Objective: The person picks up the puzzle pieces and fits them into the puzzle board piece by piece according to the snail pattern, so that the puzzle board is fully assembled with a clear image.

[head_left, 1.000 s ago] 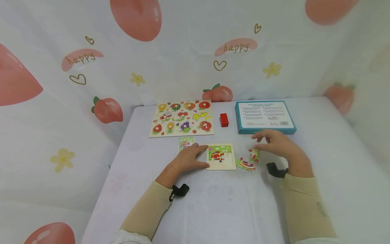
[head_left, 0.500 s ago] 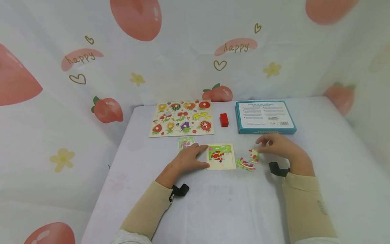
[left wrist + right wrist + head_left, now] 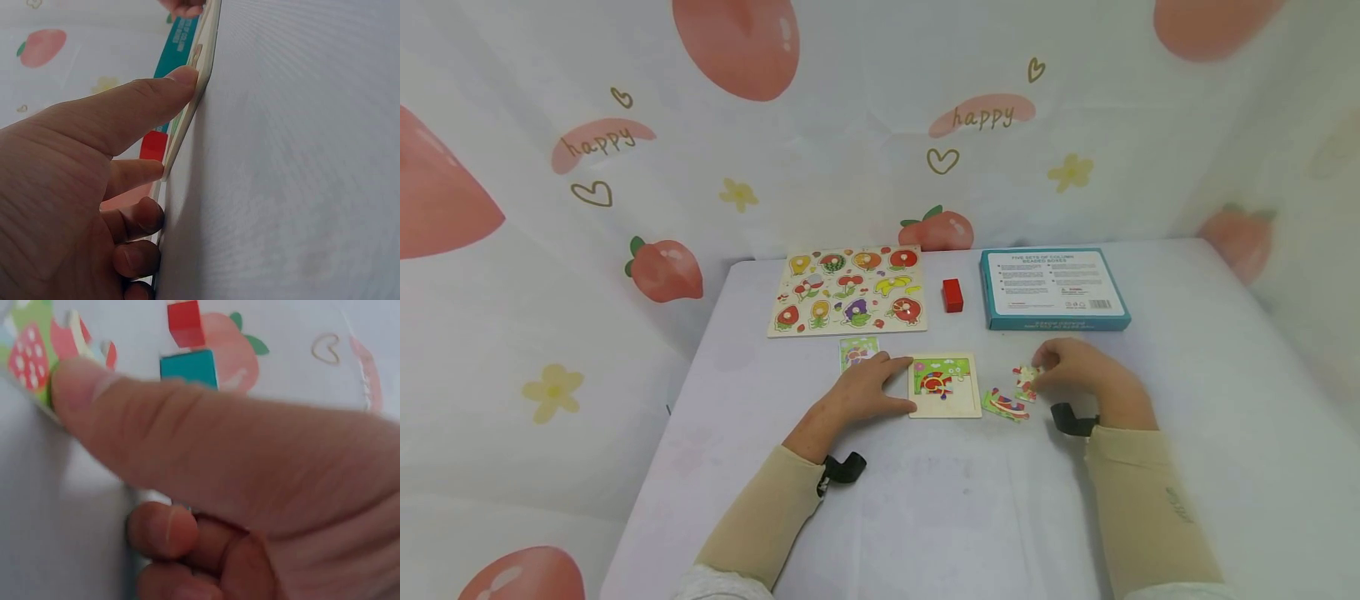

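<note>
Head view: left hand [image 3: 867,390] spread, thumb and forefinger touching the left corners of the tray [image 3: 942,408], mid-table. Right hand [image 3: 1078,371] pinches a loose piece [image 3: 1023,377] beyond the tray's right edge; red block [image 3: 952,296] stands toward the table's [image 3: 940,517] far edge.

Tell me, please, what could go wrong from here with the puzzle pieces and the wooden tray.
The right hand has its thumb near the edge of the strawberry-printed piece, so the hold might slip.
The red-striped piece lies close by, outside the wooden tray, and could get nudged.
The left hand touches the tray at its left side; a push there might slide it and jar the fitted pieces.
</note>
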Demonstrator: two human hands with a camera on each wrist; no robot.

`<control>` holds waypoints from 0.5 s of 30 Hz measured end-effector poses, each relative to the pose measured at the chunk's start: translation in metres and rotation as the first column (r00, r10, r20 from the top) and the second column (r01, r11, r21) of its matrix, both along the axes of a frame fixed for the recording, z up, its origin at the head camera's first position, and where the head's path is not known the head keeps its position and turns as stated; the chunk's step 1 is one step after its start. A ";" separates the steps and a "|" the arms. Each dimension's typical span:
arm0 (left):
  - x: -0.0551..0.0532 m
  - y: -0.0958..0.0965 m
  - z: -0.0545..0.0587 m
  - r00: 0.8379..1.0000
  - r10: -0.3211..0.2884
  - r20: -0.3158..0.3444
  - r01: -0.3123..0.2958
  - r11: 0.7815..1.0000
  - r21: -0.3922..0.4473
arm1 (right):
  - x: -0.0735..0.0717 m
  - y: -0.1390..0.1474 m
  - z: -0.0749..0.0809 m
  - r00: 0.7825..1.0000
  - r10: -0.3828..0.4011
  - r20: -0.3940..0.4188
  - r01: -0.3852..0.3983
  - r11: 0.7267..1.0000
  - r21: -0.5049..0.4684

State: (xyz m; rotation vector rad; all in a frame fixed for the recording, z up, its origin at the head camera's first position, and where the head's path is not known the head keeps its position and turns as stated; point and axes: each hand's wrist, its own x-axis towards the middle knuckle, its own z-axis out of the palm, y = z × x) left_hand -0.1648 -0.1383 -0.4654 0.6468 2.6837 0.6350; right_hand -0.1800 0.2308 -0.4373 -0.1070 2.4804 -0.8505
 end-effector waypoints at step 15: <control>-0.001 0.000 -0.001 1.000 -0.007 -0.015 0.007 1.000 -0.007 | 0.001 -0.020 0.010 0.999 -0.029 0.027 0.026 0.995 0.100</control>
